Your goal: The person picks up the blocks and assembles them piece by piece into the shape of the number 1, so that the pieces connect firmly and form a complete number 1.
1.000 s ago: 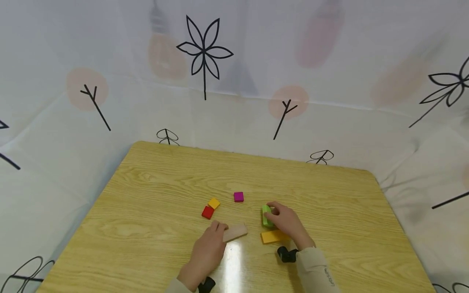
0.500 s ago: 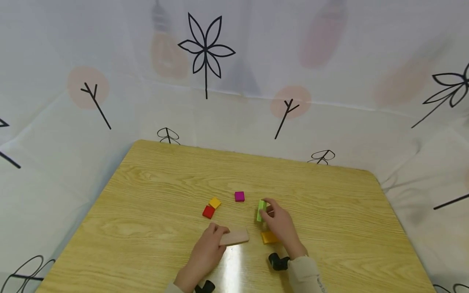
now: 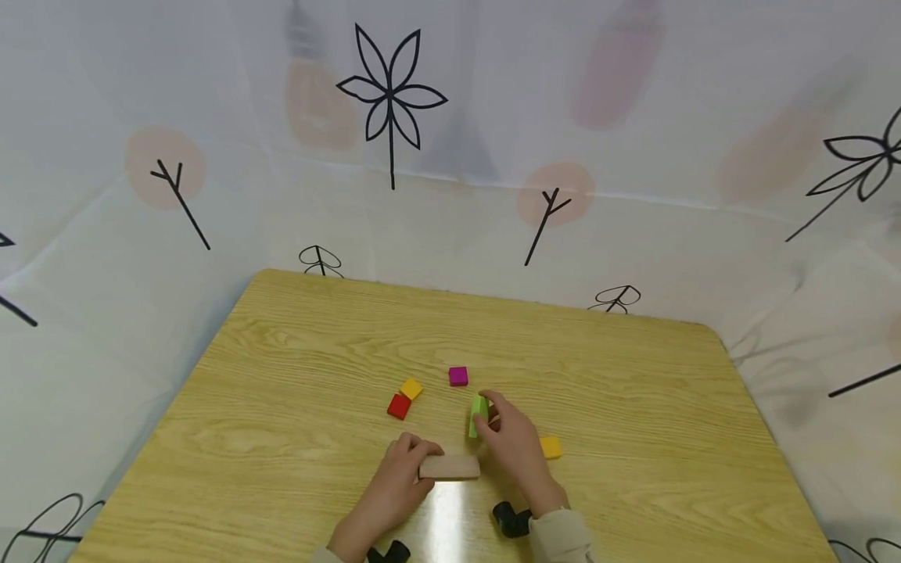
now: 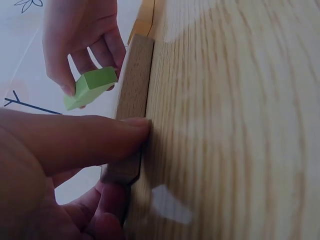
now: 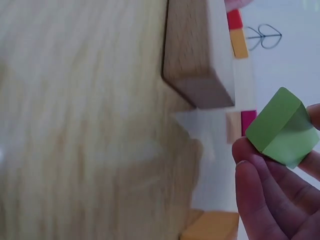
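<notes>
Green block [image 3: 479, 415] is being held above the wood-grained table [image 3: 633, 391], just beyond the right end of the plain block [image 3: 449, 467] and left of the orange block [image 3: 551, 447], which the right hand [image 3: 517, 446] is partly hiding from the head view. Farther off, the magenta block [image 3: 458, 376] is sitting alone, while the red block [image 3: 399, 407] and the yellow block [image 3: 411, 389] are lying side by side to its left. Compared with a second ago, the green block is hovering farther left, and the plain block is no longer slanting but pointing straight across, nearer the person; the three small blocks are staying put. From the right, the right hand is reaching in, pinching the green block between thumb and fingers. The left hand [image 3: 394, 483] is reaching from the lower left, thumb and fingers gripping the plain block's left end.
</notes>
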`<state>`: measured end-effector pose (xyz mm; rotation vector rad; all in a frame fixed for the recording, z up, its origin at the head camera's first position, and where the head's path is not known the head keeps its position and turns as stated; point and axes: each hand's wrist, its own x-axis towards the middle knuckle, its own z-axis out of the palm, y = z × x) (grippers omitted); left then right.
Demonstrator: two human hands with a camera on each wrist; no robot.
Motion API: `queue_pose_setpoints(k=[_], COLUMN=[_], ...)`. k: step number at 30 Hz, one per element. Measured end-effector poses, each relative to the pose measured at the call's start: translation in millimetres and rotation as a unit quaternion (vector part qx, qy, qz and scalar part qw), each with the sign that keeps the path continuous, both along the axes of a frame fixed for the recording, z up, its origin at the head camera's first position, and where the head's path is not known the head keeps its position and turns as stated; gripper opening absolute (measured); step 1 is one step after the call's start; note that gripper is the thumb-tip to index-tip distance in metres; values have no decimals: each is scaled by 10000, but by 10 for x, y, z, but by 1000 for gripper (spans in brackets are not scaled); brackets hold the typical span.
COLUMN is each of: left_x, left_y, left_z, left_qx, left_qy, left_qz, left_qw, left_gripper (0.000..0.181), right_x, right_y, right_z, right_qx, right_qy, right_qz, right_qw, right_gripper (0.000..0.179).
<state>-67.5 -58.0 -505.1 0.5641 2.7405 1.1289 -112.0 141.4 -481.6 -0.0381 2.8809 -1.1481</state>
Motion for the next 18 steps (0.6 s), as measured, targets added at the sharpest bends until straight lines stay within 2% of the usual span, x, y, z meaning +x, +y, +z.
queue_pose_setpoints(k=[10,18], left_x=[18,30], left_y=[-30,-35], left_z=[-14,-6], left_qx=[69,196], left_qy=[-68,-324], left_qz=[-66,-28], left_qw=[9999,9993], left_gripper=[32,28], right_x=[77,122], right_y=[-127,-225], right_z=[-26,-47], right_qx=[70,540], right_qy=[21,3], right_qz=[214,419], right_qw=[9997,9977], right_gripper=[41,44])
